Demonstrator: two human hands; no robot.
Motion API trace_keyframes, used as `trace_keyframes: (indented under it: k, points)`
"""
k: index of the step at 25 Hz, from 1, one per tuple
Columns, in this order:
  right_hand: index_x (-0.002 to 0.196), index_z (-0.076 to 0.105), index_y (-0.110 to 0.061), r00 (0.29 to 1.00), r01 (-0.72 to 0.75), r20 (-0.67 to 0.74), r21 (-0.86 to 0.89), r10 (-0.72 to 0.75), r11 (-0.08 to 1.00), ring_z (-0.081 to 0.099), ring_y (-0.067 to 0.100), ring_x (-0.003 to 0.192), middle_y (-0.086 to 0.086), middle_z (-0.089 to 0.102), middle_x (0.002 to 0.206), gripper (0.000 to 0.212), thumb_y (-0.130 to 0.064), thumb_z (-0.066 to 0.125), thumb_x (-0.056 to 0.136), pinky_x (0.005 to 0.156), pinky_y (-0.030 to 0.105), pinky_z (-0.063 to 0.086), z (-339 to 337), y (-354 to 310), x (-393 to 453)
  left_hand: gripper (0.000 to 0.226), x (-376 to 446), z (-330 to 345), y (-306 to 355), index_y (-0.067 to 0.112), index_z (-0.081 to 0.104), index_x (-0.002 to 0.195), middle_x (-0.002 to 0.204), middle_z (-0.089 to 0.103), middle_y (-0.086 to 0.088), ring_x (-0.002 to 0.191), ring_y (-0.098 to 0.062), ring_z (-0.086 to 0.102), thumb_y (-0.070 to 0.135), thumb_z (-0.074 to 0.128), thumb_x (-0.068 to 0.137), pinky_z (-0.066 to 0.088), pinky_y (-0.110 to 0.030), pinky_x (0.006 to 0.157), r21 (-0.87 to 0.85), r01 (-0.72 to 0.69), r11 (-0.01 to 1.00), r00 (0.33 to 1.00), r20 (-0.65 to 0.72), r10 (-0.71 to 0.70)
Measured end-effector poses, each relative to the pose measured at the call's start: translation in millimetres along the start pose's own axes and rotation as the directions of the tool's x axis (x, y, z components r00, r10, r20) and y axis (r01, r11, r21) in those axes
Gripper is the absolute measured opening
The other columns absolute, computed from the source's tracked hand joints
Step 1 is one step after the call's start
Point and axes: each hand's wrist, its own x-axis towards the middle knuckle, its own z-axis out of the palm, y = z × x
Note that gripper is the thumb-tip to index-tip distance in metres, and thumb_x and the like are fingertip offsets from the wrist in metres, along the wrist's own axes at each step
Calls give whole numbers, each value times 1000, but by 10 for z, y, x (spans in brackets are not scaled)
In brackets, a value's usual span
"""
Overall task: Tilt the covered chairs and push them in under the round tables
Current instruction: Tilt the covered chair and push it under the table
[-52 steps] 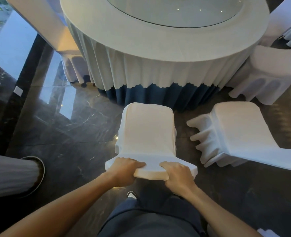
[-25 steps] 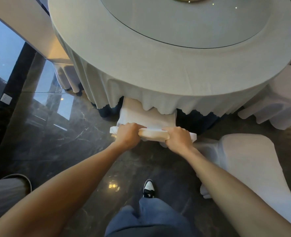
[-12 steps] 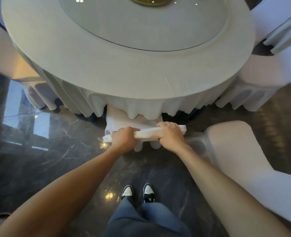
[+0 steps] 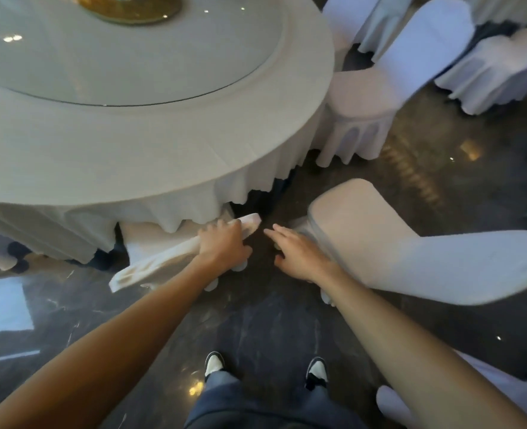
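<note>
A white-covered chair (image 4: pixel 150 261) leans tilted against the round table (image 4: pixel 163 144), its seat hidden under the white tablecloth. My left hand (image 4: pixel 223 243) rests on the top edge of its backrest, fingers curled over it. My right hand (image 4: pixel 299 252) is off that chair, fingers spread, hovering just left of a second covered chair (image 4: pixel 379 239). That chair stands on the floor to the right, away from the table, with its backrest stretching to the right.
A third covered chair (image 4: pixel 367 97) stands at the table's right side, with more covered chairs (image 4: pixel 497 66) behind it. A glass turntable (image 4: pixel 126 51) tops the table. The dark marble floor (image 4: pixel 256 329) lies around my feet (image 4: pixel 214 363).
The first chair went under the table with both hands on its backrest. Since half a second ago my right hand has let go and moved right; the view swung right.
</note>
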Motion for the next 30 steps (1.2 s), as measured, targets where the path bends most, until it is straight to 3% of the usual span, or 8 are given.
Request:
trace_keyframes:
  k: [2, 6, 11, 15, 20, 23, 26, 30]
  points:
    - [152, 31, -25, 996, -93, -12, 20, 94, 995, 34, 24, 141, 3, 27, 159, 69, -17, 62, 91, 109, 40, 37, -114, 516, -257, 53, 45, 70, 503, 20, 53, 128, 117, 60, -7, 108, -29, 58, 43, 66, 82, 47, -47, 96, -23, -92, 995, 996, 14, 92]
    - [151, 33, -18, 985, -159, -68, -16, 158, 987, 27, 28, 143, 10, 25, 159, 64, -20, 59, 92, 113, 40, 29, -367, 1697, -838, 59, 43, 411, 1769, 23, 50, 134, 122, 61, -4, 109, -26, 60, 44, 63, 80, 50, -47, 94, -149, -230, 962, 957, 145, 251]
    - [151, 30, -19, 966, -193, -178, -14, 188, 981, 23, 31, 145, 12, 26, 159, 65, -22, 57, 92, 116, 44, 28, -742, 3186, -1529, 65, -49, 862, 3505, 21, 41, 143, 134, 56, -8, 119, -28, 55, 38, 63, 84, 45, -42, 96, -130, -236, 963, 953, 161, 255]
    - [151, 30, -16, 962, -211, -181, -11, 205, 978, 26, 32, 142, 13, 29, 157, 64, -21, 56, 93, 115, 45, 29, -1065, 4174, -2125, 70, -143, 1131, 4640, 24, 35, 146, 139, 52, -4, 120, -26, 54, 43, 64, 86, 50, -44, 99, -176, -200, 964, 950, 205, 235]
    - [150, 33, -19, 939, -276, -208, 20, 274, 961, 32, 30, 140, 10, 34, 155, 64, -31, 61, 93, 114, 43, 29, -1320, 5011, -2503, 82, -31, 1279, 5567, 26, 29, 149, 145, 46, 0, 127, -26, 48, 58, 64, 82, 41, -45, 106, -178, -226, 958, 928, 260, 267]
    - [150, 32, -18, 941, -287, -185, 6, 283, 958, 29, 30, 142, 11, 30, 157, 68, -23, 63, 90, 114, 43, 27, -1459, 5331, -2626, 85, 139, 1313, 6011, 27, 29, 147, 146, 45, 1, 126, -25, 48, 65, 62, 79, 43, -41, 101, -182, -286, 941, 908, 261, 327]
    - [151, 30, -20, 940, -321, -120, -1, 318, 947, 22, 29, 145, 10, 24, 160, 75, -13, 60, 83, 116, 42, 25, -1480, 5656, -2702, 84, 274, 1440, 6344, 29, 30, 146, 146, 46, 1, 124, -24, 50, 66, 64, 79, 45, -38, 98, -220, -348, 911, 873, 278, 401]
    - [148, 34, -19, 973, -214, 44, -195, 226, 957, 20, 27, 146, 10, 32, 156, 75, -7, 60, 79, 119, 44, 19, -1320, 6097, -2708, 86, 350, 1772, 6593, 27, 32, 146, 143, 48, -2, 122, -25, 51, 61, 68, 76, 47, -39, 98, -207, -328, 922, 846, 369, 384]
